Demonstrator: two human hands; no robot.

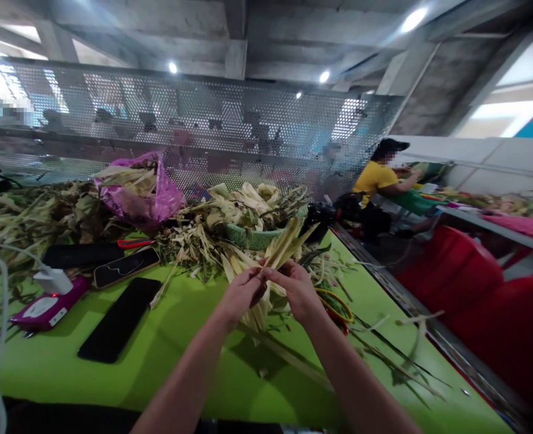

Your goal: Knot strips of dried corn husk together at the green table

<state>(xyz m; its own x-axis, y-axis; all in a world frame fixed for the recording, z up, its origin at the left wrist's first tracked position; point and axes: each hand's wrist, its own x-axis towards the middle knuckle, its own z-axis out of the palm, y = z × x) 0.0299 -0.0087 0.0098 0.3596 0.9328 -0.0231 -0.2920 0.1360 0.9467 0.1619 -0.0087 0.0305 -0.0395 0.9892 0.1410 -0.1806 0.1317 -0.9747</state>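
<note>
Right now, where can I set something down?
Bare green tabletop: between the nearer black phone and left forearm; between that phone and the white cable. Crowded: the back, with dried leaves, pink bag and green basket; the right, strewn with leaf strips.

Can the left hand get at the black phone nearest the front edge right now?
Probably yes: the black phone lies left of the left hand, with nothing seen on top. That hand grips pale husk strips, though, so it would likely have to let go first.
</note>
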